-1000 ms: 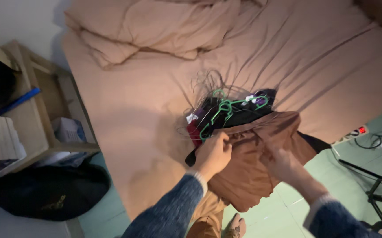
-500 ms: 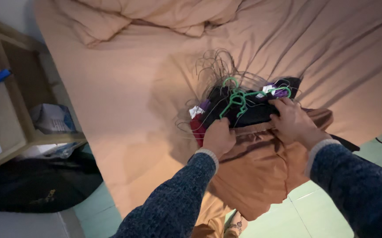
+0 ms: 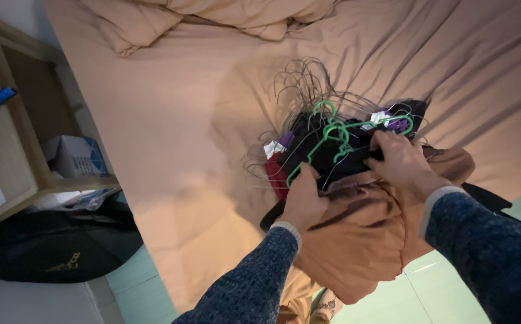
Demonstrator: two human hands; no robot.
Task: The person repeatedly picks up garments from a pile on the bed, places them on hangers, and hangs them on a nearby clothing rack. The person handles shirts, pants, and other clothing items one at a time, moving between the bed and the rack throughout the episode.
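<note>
Over the bed [image 3: 170, 150], left hand [image 3: 302, 201] and right hand [image 3: 399, 161], fingers clamped, grip hangered clothes [image 3: 338, 150]; brown garment [image 3: 356, 240] topmost, none unhung.

Two hands work at the bed's near edge: the left hand [image 3: 302, 201] and the right hand [image 3: 399, 162]. One brown garment [image 3: 362, 240] lies there, with one green hanger [image 3: 332, 132]; the wire hangers [image 3: 302, 84] are too tangled to count. One pillow [image 3: 134, 21] sits at the far edge.
</note>
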